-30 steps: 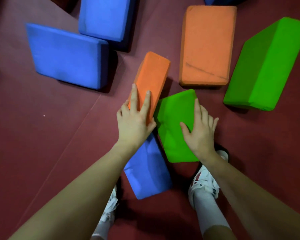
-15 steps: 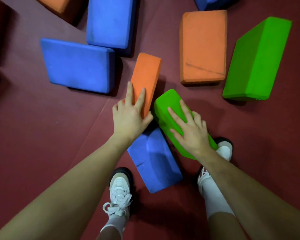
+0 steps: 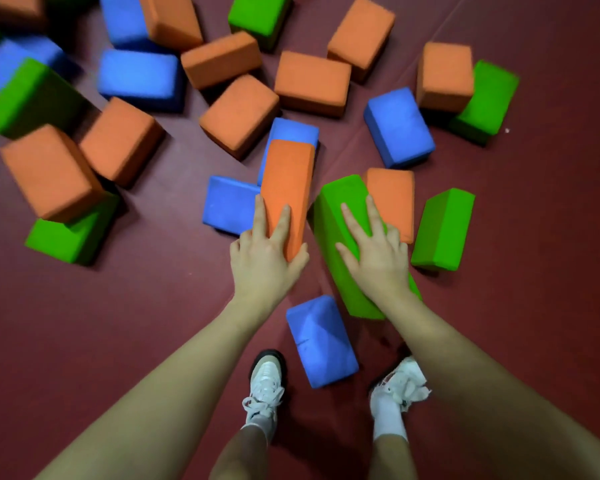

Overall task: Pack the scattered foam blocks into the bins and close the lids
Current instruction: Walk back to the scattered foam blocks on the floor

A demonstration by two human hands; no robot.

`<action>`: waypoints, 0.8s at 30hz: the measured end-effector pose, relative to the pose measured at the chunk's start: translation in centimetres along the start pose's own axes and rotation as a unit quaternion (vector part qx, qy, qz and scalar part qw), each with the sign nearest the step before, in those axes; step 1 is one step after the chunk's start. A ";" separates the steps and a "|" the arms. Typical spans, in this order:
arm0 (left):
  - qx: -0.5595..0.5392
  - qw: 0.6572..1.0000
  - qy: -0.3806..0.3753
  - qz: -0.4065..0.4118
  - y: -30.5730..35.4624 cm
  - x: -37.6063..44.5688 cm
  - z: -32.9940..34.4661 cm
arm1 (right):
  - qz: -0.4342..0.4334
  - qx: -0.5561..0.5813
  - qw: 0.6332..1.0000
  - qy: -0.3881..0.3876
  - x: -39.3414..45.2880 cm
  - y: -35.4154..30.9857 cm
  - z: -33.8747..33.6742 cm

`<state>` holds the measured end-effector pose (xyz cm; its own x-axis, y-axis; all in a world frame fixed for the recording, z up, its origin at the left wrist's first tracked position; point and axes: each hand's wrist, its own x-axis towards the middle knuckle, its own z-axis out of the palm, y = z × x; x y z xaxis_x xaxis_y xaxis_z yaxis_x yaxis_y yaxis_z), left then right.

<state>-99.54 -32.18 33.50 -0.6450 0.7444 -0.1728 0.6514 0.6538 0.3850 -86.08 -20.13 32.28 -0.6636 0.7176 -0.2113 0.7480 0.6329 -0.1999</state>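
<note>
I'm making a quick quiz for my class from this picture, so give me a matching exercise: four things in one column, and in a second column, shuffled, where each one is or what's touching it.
Column one:
1. long orange foam block
2. long green foam block
3. blue foam block with a creased top
4. white lace-up sneaker

Column two:
A. on the floor between the two feet
B. under the right hand
C. on the person's left foot
D. under the left hand

Pairs: 1-D, 2-B, 3-A, 4-C
</note>
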 end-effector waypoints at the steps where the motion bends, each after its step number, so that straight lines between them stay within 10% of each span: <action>1: -0.002 1.000 0.010 -0.007 0.2 -0.7 -2.3 | -0.002 -0.006 1.000 -0.012 -0.3 -1.3 -2.0; 24: -0.003 0.914 0.232 -0.334 -2.1 -40.1 -26.8 | -0.389 -0.020 0.921 -0.021 -28.0 -24.2 -19.1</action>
<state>-85.78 -67.00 63.91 -0.9986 0.0417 0.0313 0.0498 0.9392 0.3397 -85.47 -49.99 61.27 -0.9980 0.0304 -0.0562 0.0445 0.9615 -0.2712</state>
